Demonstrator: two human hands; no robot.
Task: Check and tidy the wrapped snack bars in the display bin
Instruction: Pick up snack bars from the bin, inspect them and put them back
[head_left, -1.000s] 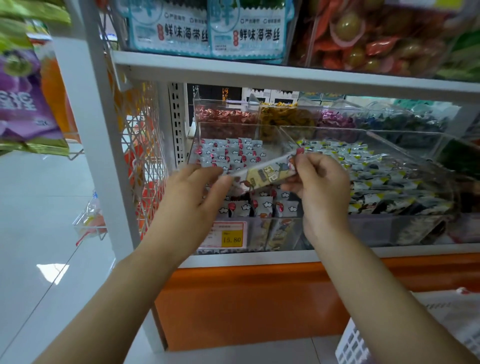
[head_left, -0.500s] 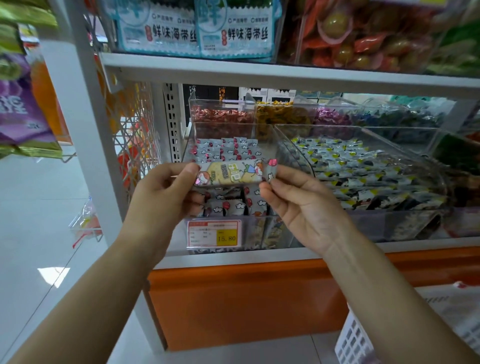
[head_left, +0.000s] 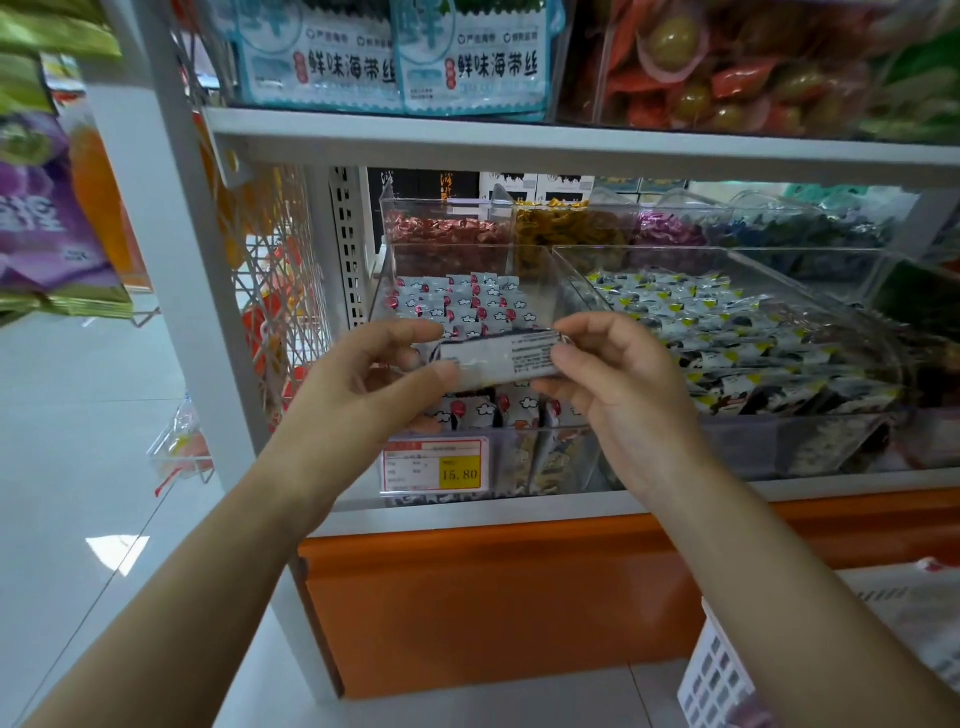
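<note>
A person's left hand (head_left: 384, 374) and right hand (head_left: 618, 384) pinch opposite ends of a wrapped snack bar (head_left: 501, 356), its long axis running left to right, printed back facing the camera. It is held just above the clear display bin (head_left: 519, 457) of matching bars.

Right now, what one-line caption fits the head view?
Left hand and right hand pinch a snack bar by its ends in front of the clear bin.

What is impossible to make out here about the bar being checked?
Head view only.
Print on the held snack bar: too small, blurred.
The bar's ends: covered by the left hand and right hand.
Fine text on the price tag: too small; only 15.80 reads.
</note>
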